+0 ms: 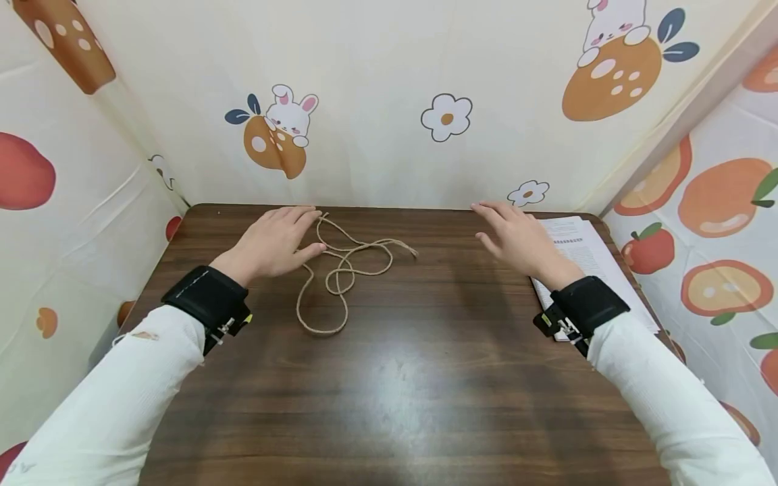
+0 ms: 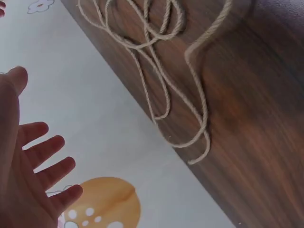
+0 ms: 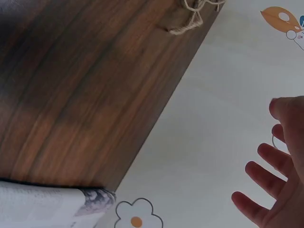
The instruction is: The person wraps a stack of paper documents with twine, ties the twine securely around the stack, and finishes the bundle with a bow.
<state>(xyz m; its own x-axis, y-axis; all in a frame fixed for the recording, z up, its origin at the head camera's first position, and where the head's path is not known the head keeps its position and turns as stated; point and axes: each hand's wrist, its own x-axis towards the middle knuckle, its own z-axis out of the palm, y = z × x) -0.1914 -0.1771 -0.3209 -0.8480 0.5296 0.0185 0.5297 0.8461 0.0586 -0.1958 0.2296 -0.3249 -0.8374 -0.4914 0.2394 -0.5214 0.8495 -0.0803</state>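
Note:
A tan twine cord point(image 1: 340, 270) lies in loose loops on the dark wooden table, left of centre. In the head view my left hand point(image 1: 273, 239) hovers over the table beside the cord's left side, fingers extended and thumb apart. The left wrist view shows the cord point(image 2: 152, 61) apart from that hand point(image 2: 33, 180), whose palm is bare. Over the table's far right part is my right hand point(image 1: 519, 239), its fingers spread and holding nothing. It is nearest to the printed papers point(image 1: 589, 263). The right wrist view shows the right hand point(image 3: 275, 175) with nothing in it.
The brown table point(image 1: 401, 391) ends at a back wall covering point(image 1: 377, 135) printed with rabbits and flowers. Fruit-printed sheets point(image 1: 717, 270) hang at the sides. The papers lie along the table's right edge, partly under the right forearm.

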